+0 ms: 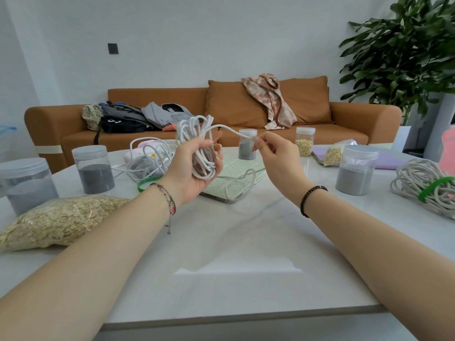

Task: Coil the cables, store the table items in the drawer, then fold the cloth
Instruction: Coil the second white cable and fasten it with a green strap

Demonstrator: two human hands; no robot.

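Note:
My left hand (190, 166) grips a bundle of white cable loops (197, 134) above the middle of the white table (234, 254). A strand runs from the bundle to my right hand (275, 156), which pinches it between thumb and fingertips. More white cable (147, 156) lies loose behind my left hand, next to a green tie (145, 183). A coiled grey-white cable with a green tie (426, 185) sits at the right edge. A green dotted cloth (236, 168) lies flat under a cable tail.
Clear jars of grey powder (94, 169) (357, 168) (24, 185) and of oats (305, 141) stand around the table. A bag of oats (56, 220) lies at the left. An orange sofa (221, 112) with bags and clothes stands behind, and a plant (406, 50) at the right.

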